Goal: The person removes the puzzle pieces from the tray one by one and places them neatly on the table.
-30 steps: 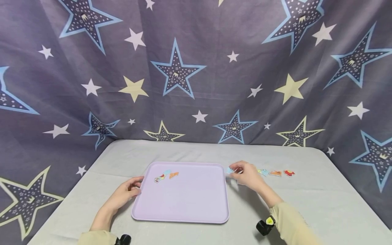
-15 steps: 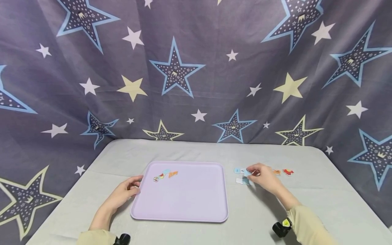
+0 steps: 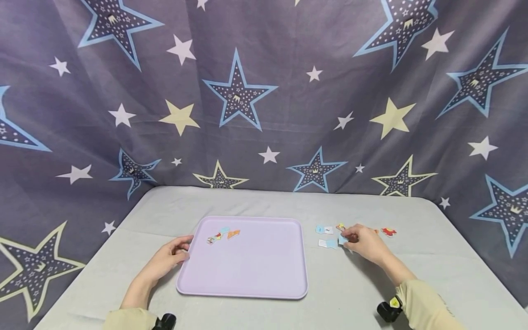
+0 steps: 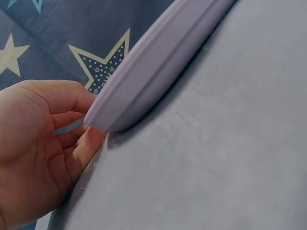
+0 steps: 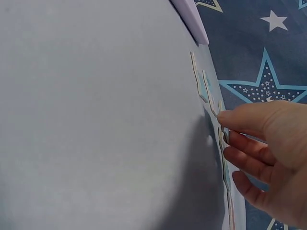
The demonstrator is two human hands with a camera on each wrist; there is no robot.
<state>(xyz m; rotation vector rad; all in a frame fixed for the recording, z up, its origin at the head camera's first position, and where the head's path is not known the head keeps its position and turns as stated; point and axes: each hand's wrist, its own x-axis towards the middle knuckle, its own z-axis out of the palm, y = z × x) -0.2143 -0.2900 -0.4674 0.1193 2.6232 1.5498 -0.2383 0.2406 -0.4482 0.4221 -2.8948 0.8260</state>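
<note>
In the head view my left hand (image 3: 168,259) is at the left edge of a lilac tray (image 3: 251,275), gripping its rim with thumb and fingers. My right hand (image 3: 367,245) is to the right of the tray, low over the table. Between its thumb and index finger it pinches a small light blue puzzle piece (image 3: 341,239). Close to it lie a yellow and red piece (image 3: 340,227), a blue and white pair (image 3: 324,229) and another white and blue pair (image 3: 327,244). The right wrist view shows the pieces edge-on, partly hidden by the fingers.
On the tray's upper left lie several colourful pieces (image 3: 214,239) and an orange one (image 3: 233,234). A red piece (image 3: 388,232) lies beyond my right hand, which partly hides an orange piece (image 3: 376,231). A starry curtain (image 3: 268,114) hangs behind the grey-covered table (image 3: 342,284).
My right hand has moved right, away from the tray, first leaving a blue piece beside a white one, then coming nearer with another blue piece. The left hand has stayed at the tray.
</note>
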